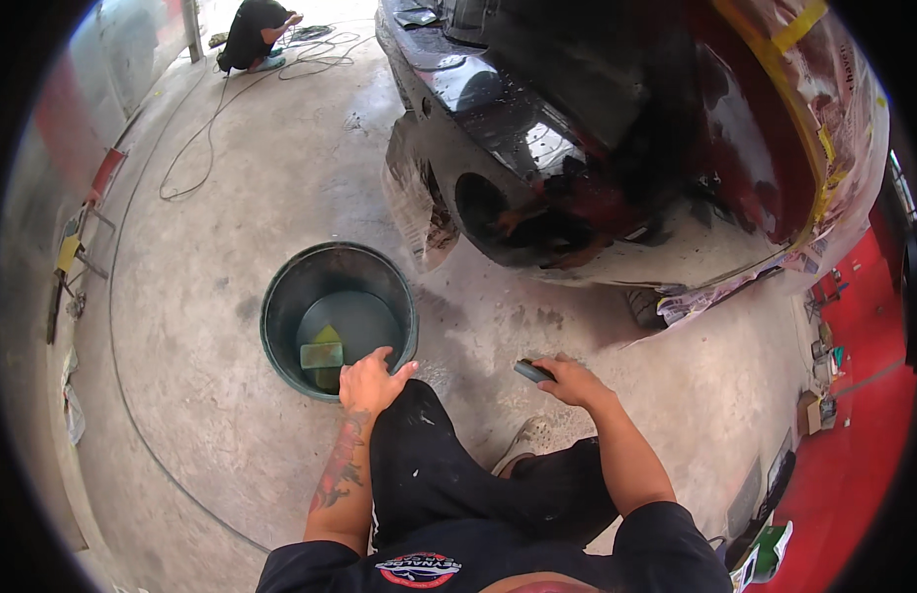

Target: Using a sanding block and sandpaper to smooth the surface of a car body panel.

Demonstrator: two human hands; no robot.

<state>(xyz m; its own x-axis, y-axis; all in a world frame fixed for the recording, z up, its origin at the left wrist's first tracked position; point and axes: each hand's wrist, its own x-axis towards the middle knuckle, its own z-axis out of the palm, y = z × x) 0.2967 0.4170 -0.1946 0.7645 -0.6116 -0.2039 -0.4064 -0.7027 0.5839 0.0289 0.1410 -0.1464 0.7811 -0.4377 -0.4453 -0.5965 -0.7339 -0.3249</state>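
A dark green bucket point(276, 287) stands on the floor ahead of me and to the left. Water lies in its bottom, with a green-yellow sponge point(322, 356) and other pieces beside it. My left hand point(372, 382) is at the near right rim, fingers hooked over the edge and thumb apart on the outer side. In my right hand point(574, 380) is a dark grey block that looks like a sanding block point(530, 371), pinched above the floor. Ahead to the right is a glossy black and dark red car body point(537, 148), wet with drops on its surface.
Masking film and yellow tape point(844, 148) edge the car's right side. A long hose point(122, 376) curves along the floor at left. Far off, another person point(253, 35) crouches near coiled cable point(315, 64). Boxes and cans point(812, 410) line the red wall point(873, 415).
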